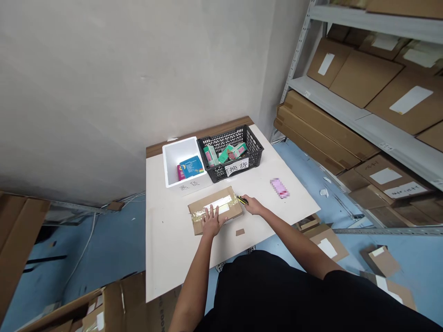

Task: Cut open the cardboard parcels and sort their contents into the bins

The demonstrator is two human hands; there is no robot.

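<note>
A taped cardboard box (200, 202) with a white label lies on the white table (173, 263). My left hand (211, 224) rests on top of it, fingers spread and pressed down. In my right hand (253, 205) is a yellow and black box cutter (243, 200), its tip at the box's right end by the tape. A small brown cardboard scrap (240, 232) sits on the table just in front of the box.
Behind the box stand a white foam bin (170, 173) holding blue and pink packs and a black plastic basket (258, 154) with several green boxes. A pixelated pink item (279, 188) lies to the right. Shelving (332, 103) with cartons rises at the right.
</note>
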